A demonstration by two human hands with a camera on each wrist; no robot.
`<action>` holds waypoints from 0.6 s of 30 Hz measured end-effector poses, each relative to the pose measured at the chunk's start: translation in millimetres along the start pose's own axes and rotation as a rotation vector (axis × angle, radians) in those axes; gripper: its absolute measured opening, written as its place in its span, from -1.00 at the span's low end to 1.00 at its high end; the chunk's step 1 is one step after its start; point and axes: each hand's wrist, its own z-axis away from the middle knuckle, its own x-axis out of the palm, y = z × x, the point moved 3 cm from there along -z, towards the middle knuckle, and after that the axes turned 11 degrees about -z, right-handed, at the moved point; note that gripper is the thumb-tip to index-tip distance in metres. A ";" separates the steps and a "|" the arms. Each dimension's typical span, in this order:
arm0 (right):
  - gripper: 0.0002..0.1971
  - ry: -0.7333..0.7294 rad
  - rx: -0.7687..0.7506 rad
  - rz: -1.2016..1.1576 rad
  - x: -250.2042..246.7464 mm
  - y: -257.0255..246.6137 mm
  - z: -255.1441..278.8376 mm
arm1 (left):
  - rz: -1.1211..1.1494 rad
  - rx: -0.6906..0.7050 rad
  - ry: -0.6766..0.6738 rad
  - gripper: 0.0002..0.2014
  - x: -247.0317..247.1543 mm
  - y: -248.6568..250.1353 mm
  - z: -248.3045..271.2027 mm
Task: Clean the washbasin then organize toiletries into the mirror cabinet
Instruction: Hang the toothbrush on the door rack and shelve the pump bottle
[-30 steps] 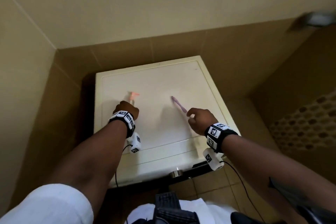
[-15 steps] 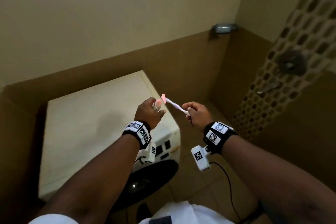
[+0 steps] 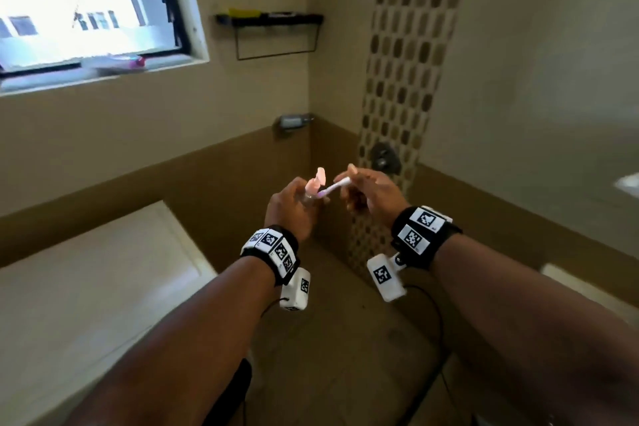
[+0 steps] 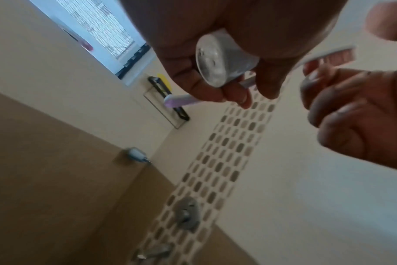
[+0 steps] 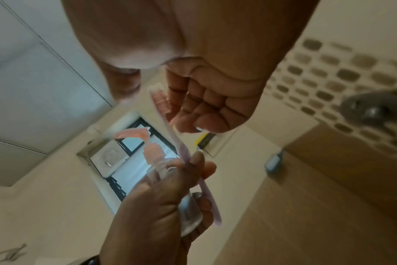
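Observation:
My left hand [image 3: 304, 204] grips a small clear pump bottle [image 3: 313, 188] with a pink pump top, held upright at chest height. The bottle's round base [image 4: 218, 59] shows under the curled fingers in the left wrist view. My right hand [image 3: 363, 190] pinches a white and lilac toothbrush [image 3: 333, 187] near its pink bristle head [image 5: 159, 96]. The toothbrush handle [image 5: 202, 188] lies along the bottle, and its lilac end [image 4: 179, 100] sticks out past the left fingers [image 5: 193, 161], which press on it. The washbasin and mirror cabinet are out of view.
A cream washing machine top [image 3: 86, 287] lies low on the left. Above it is a window [image 3: 86, 0] with a sill. A black wall shelf [image 3: 273, 19] hangs in the corner. A mosaic strip with a shower valve [image 3: 383, 156] runs down the wall ahead.
Both hands lifted the bottle and toothbrush off the machine top and came together. The view swung right and up. The toothbrush handle now lies against the bottle in the left hand.

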 end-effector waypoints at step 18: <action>-0.71 0.629 -0.792 0.802 -123.6 -271.6 182.4 | 0.238 0.528 -0.036 -0.70 2.9 328.8 77.6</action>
